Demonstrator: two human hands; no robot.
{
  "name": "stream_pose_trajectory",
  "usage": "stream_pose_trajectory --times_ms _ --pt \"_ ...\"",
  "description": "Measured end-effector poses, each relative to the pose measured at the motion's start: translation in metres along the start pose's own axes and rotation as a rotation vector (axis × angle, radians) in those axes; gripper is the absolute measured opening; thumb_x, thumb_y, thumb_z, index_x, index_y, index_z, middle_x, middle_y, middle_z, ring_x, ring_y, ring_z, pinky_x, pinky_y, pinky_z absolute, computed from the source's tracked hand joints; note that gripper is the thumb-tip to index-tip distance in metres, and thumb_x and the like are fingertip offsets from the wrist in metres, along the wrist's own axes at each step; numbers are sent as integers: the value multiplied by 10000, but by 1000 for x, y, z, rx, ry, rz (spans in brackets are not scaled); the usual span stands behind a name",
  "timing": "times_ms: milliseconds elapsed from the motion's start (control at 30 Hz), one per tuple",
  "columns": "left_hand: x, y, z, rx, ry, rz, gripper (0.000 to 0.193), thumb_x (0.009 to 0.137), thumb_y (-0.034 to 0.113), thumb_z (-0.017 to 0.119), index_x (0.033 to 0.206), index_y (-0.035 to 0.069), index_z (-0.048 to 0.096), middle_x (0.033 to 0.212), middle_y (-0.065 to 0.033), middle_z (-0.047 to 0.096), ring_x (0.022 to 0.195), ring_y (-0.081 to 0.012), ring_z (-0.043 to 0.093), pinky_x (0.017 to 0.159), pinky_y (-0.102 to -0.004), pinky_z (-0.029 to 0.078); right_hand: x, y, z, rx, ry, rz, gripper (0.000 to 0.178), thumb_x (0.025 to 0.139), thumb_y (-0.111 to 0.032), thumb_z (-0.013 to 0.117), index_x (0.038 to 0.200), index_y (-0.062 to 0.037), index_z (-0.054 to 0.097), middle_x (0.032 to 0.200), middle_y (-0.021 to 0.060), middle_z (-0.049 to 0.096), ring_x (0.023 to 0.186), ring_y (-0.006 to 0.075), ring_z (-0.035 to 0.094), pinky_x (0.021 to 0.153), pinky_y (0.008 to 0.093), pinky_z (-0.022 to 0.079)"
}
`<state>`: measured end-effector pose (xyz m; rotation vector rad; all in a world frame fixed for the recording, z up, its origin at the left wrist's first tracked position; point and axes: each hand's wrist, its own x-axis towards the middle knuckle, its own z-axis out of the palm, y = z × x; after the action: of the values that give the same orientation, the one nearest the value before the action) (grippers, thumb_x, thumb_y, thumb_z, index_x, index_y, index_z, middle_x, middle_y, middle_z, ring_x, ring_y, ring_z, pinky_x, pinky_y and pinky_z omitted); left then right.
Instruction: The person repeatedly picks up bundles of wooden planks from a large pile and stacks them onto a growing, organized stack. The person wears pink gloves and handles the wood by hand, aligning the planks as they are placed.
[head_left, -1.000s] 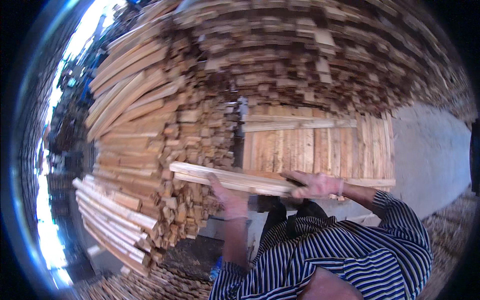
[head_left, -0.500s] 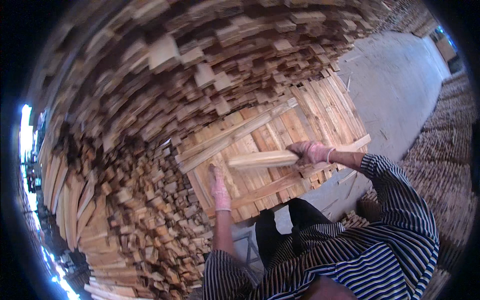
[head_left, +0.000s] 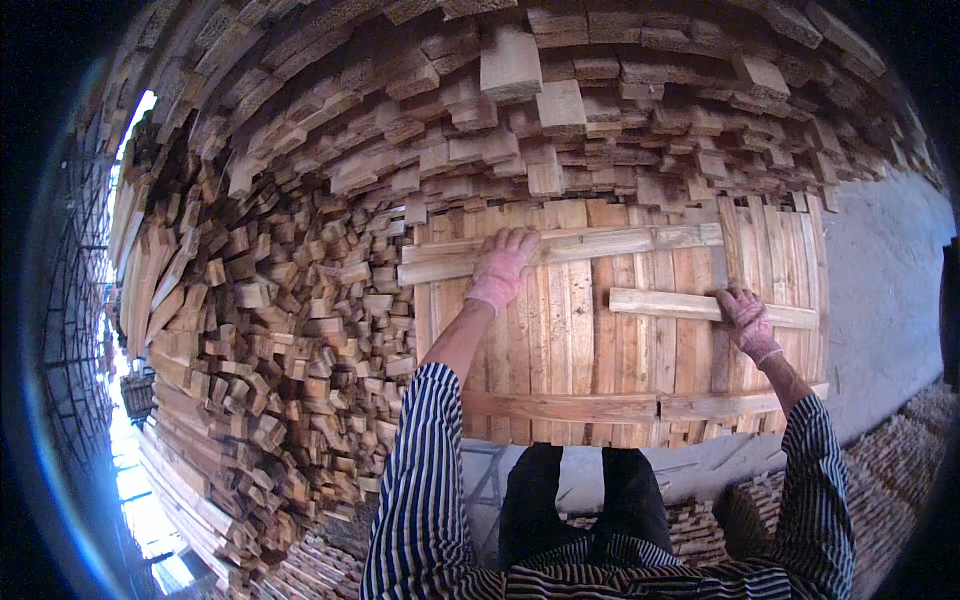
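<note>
My left hand (head_left: 503, 267), in a pink glove, rests on the far crosswise planks (head_left: 620, 241) near their left part, its fingers stretched over the wood. Closed round a short wooden slat (head_left: 665, 304) is my gloved right hand (head_left: 745, 320), gripping it right of its middle. That slat lies level over the right half of a row of boards (head_left: 555, 330) set side by side. Along the near side of the row runs another crosswise plank (head_left: 560, 406), with a joint showing partway along.
A tall stack of lumber (head_left: 600, 110) rises directly behind the boards. Loose wood offcuts (head_left: 300, 330) are heaped on the left. Grey concrete floor (head_left: 880, 270) shows at the right, and more stacked wood (head_left: 900, 450) stands at the lower right.
My left hand has moved from the bare boards at the left onto the far planks. The slat in my right hand has shifted toward the right side. The view has turned.
</note>
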<state>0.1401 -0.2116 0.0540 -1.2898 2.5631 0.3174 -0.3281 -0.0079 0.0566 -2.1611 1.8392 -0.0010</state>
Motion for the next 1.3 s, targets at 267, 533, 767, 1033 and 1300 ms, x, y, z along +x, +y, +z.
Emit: stream_pose_trajectory --times_ms 267,533,767,1033,1300 --pt "26 -10 -30 -141 -100 7 744 883 387 712 1516 155 397 1507 -146 493 1358 -342 494 1153 -432 397 2 -7 -7 30 -78 48 533 829 -291 757 1325 -208 580 1154 125 621 1112 343 601 969 488 470" --pt "45 -12 -4 -15 -49 -9 668 847 293 715 1420 67 455 1367 -199 578 1215 -379 599 1006 -465 506 18 24 -3 -23 126 -42 324 867 -250 667 1162 -137 596 978 108 607 958 330 638 803 471 525" --pt "58 -3 -14 -33 -33 40 699 824 301 747 1407 61 446 1337 -248 573 1163 -441 604 960 -508 514 47 103 -20 -264 294 33 196 907 -246 586 1095 -201 622 920 83 635 888 287 663 874 461 449" --pt "61 6 -2 55 -49 -28 735 821 300 760 1440 70 437 1379 -265 554 1220 -427 582 1028 -475 490 51 120 -26 -256 102 163 201 898 -226 611 1094 -256 641 996 41 646 1023 259 649 960 452 437" --pt "39 7 -3 -134 105 -210 616 832 357 710 1338 50 542 1325 -212 595 1238 -378 559 1049 -493 463 89 35 -86 178 66 205 650 743 -116 799 1364 -196 621 1319 105 618 1230 344 542 1066 463 436"
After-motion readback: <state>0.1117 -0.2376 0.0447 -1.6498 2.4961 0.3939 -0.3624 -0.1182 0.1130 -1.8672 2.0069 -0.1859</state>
